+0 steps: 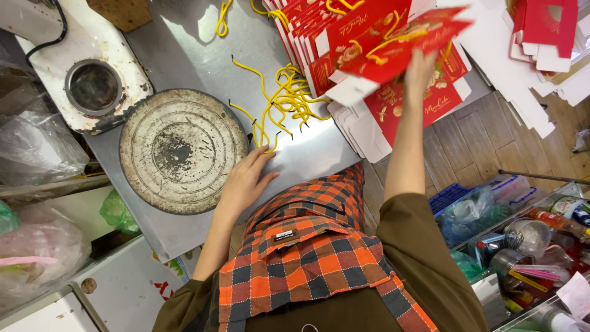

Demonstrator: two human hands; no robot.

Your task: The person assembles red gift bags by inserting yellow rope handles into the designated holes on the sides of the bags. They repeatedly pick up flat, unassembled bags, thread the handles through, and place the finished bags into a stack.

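Now, right hand (420, 69): lifts a red paper bag (399, 40) above the worktop's (184, 43) far edge.
Left hand (244, 181): flat, empty, fingers spread, touching the yellow cords (286, 98) at the near edge.

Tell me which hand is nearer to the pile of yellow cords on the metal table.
Left. The left hand rests flat on the table just below the yellow cords. The right hand is raised off to their right, holding a red paper bag.
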